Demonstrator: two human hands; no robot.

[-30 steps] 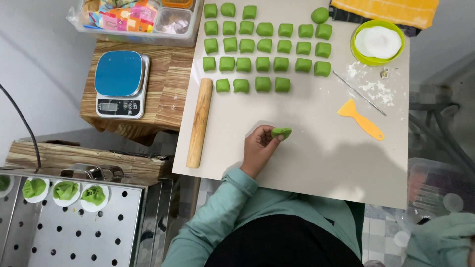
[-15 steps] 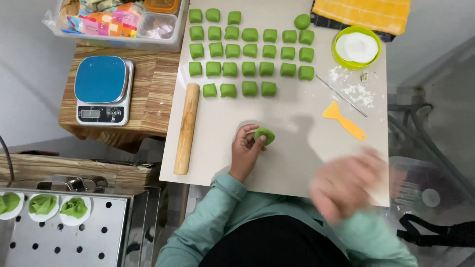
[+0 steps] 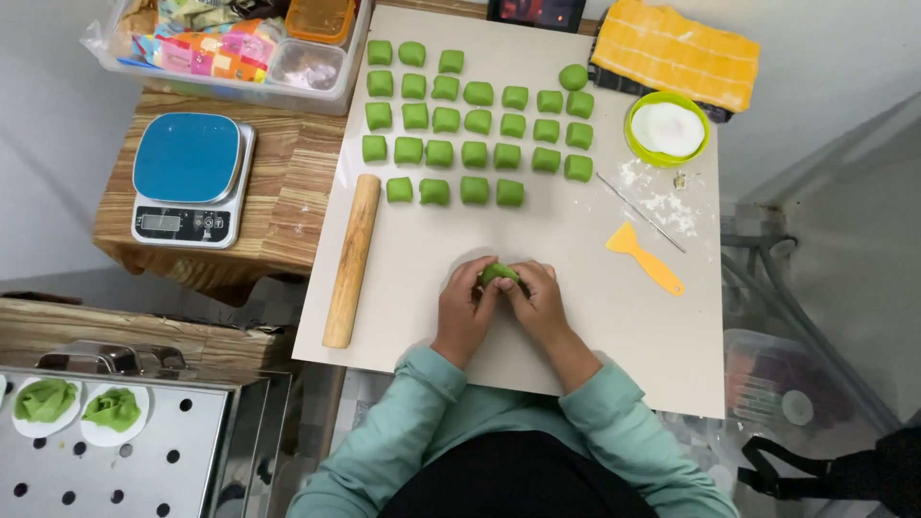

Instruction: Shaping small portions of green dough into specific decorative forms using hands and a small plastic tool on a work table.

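Observation:
A green dough piece (image 3: 499, 274) sits between my two hands over the pale work mat (image 3: 576, 317). My left hand (image 3: 467, 309) grips it from the left and my right hand (image 3: 539, 301) grips it from the right, fingertips meeting on top. Several rows of green dough cubes (image 3: 475, 120) lie at the far end of the mat, with one round green ball (image 3: 573, 77) at their right. A wooden rolling pin (image 3: 351, 259) lies along the mat's left edge.
A yellow scraper (image 3: 645, 257) and a thin metal rod (image 3: 641, 212) lie right of my hands, near a green bowl of white flour (image 3: 667, 129). A blue kitchen scale (image 3: 190, 177) stands on the wooden table. A perforated steel tray (image 3: 115, 460) holds shaped green pieces on paper.
My right hand came in from the lower right and joined the left hand on the dough piece. The view shifted so the mat sits more central.

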